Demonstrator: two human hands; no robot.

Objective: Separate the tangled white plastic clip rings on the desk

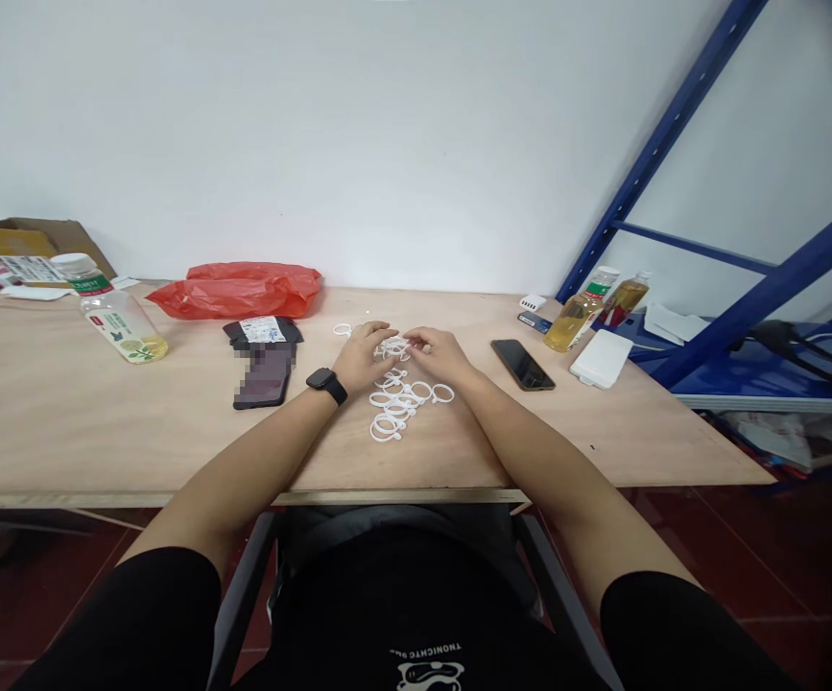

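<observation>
White plastic rings with small eyelets, like curtain rings [392,408], lie in a loose pile on the wooden table in front of me. Beyond them a smaller cluster of the same white rings [395,348] sits between my hands. My left hand [365,356], with a black watch on its wrist, curves around the cluster's left side, fingers and thumb apart. From the right my right hand [439,352] reaches in, its bent fingertips at the cluster's edge and thumb apart from them. One single ring [342,329] lies left of my left hand.
To the left are a red plastic bag [243,290], a dark packet [264,331], a partly blurred dark object [268,374] and a bottle [117,312]. A phone [523,365], white case [601,359] and bottle of yellow drink [575,317] stand right, beside a blue metal frame [768,288].
</observation>
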